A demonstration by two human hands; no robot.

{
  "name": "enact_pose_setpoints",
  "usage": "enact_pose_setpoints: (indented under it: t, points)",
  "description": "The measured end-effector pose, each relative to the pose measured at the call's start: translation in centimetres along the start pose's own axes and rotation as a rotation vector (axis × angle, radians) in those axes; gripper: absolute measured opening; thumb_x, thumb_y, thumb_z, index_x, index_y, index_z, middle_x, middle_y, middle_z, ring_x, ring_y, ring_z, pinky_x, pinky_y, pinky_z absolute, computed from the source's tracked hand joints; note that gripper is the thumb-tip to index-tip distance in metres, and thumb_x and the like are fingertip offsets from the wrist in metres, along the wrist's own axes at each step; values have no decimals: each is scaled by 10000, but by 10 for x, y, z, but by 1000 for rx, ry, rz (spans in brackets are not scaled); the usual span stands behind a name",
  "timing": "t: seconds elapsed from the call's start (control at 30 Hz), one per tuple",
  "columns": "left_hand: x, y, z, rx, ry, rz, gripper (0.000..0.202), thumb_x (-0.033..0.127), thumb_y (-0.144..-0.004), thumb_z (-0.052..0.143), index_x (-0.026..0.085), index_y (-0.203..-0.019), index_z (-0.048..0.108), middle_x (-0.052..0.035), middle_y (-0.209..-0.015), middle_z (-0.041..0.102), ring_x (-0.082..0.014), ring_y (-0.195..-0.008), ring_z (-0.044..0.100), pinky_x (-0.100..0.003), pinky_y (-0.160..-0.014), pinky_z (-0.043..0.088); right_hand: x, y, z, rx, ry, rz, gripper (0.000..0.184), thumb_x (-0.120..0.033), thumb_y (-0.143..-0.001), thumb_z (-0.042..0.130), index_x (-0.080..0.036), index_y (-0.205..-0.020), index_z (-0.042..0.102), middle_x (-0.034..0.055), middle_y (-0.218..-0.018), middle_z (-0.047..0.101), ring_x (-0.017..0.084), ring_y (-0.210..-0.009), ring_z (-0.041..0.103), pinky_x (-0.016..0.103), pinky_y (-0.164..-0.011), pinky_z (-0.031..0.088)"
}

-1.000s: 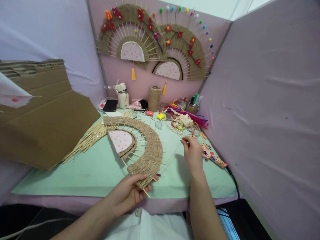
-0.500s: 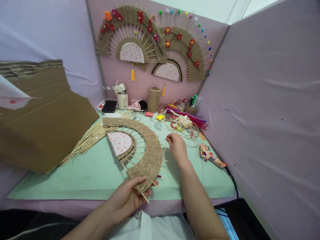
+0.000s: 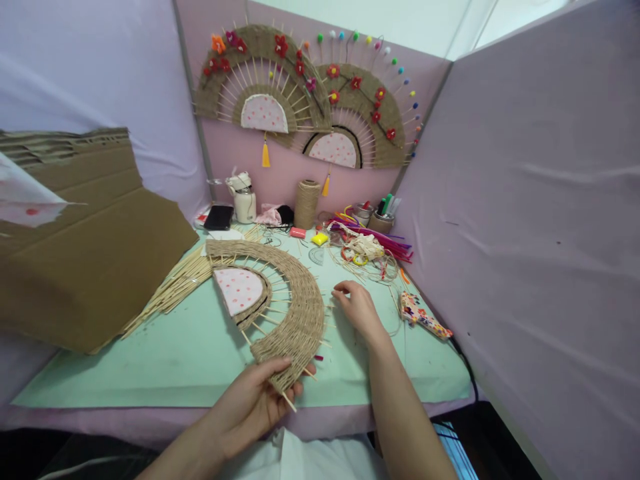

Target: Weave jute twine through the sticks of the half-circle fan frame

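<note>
My left hand (image 3: 264, 402) grips the lower end of a half-ring fan (image 3: 304, 300) woven from brown twine over thin sticks, thumb on top and fingers beneath. Bare stick ends poke out along its outer edge. Inside its curve sits a half-round centre (image 3: 241, 291) covered in white cloth with pink dots and edged with twine and a black line. To the right of the fan, my right hand (image 3: 356, 308) is raised with its fingertips pinched. A thin strand of twine (image 3: 327, 317) seems to run from the pinch down along the fan's outer edge.
Thin sticks (image 3: 173, 285) lie left under a large cardboard sheet (image 3: 95, 247). At the back stand a twine spool (image 3: 307, 203), a white bottle (image 3: 245, 202) and a phone (image 3: 219, 217). A floral-covered glue gun (image 3: 424, 316) lies right. Finished fans (image 3: 260, 41) hang on the wall.
My right hand has moved slightly down, and the strand by the fan's edge hangs slacker. My left hand keeps its grip. The whole view has shifted a little.
</note>
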State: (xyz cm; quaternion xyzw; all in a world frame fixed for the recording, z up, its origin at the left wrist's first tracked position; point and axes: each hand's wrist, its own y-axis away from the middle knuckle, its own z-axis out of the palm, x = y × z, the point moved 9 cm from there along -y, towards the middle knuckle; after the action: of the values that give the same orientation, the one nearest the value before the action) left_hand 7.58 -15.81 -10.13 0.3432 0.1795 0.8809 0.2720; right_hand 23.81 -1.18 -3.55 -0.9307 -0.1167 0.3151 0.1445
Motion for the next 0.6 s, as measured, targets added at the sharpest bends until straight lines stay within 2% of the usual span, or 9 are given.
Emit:
enact_pose_setpoints:
  t: [0.07, 0.13, 0.2, 0.3, 0.47, 0.53, 0.6]
  points:
    - [1, 1, 0, 9, -10, -6, 198, 120, -756, 598, 63, -945, 617, -133, -873, 693, -130, -611, 640, -201, -541, 507, -7, 4, -20, 121, -48, -46, 188, -271, -833, 478, -174, -895, 626, 93, -936, 629, 211, -917, 543, 353, -845, 379]
    - [1, 2, 1, 11, -18, -16, 208, 122, -753, 603, 58, -951, 612, -127, -855, 695, -115, -550, 620, -201, -523, 504, -20, 11, -36, 171, -118, -116, 205, -263, -856, 448, -184, -938, 618, 95, -987, 616, 214, -981, 524, 371, -896, 361]
    - [2, 3, 3, 2, -21, -19, 215, 131, -755, 605, 63, -960, 607, -117, -851, 696, -106, -524, 606, -202, -514, 500, -35, 20, -41, 80, -216, -184, 218, -266, -876, 427, -202, -968, 614, 84, -1016, 612, 203, -1001, 522, 359, -906, 367]
    - [4, 3, 6, -27, -26, 7, 201, 137, -764, 600, 80, -957, 608, -111, -876, 692, -114, -578, 619, -208, -548, 504, -51, 36, -36, -171, -335, -221, 236, -281, -894, 410, -219, -996, 615, 64, -1024, 618, 181, -987, 539, 319, -883, 391]
    - [4, 2, 6, -51, -50, 29, 186, 143, -772, 595, 78, -945, 617, -113, -896, 686, -111, -602, 615, -211, -577, 504, -56, 58, -29, -426, -311, -179, 186, -294, -866, 467, -209, -899, 629, 40, -926, 637, 171, -876, 563, 290, -808, 413]
    - [3, 2, 6, -61, -55, 21, 192, 151, -775, 593, 70, -948, 617, -115, -883, 685, -104, -578, 606, -207, -566, 500, -57, 65, -27, -474, -280, -193, 146, -307, -833, 526, -205, -858, 628, 36, -892, 628, 169, -842, 557, 285, -779, 415]
    - [2, 2, 5, -64, -46, 8, 199, 149, -774, 593, 73, -956, 616, -111, -882, 685, -104, -578, 608, -205, -562, 500, -59, 69, -29, -458, -236, -211, 134, -324, -793, 588, -206, -841, 627, 39, -886, 609, 176, -855, 543, 291, -784, 407]
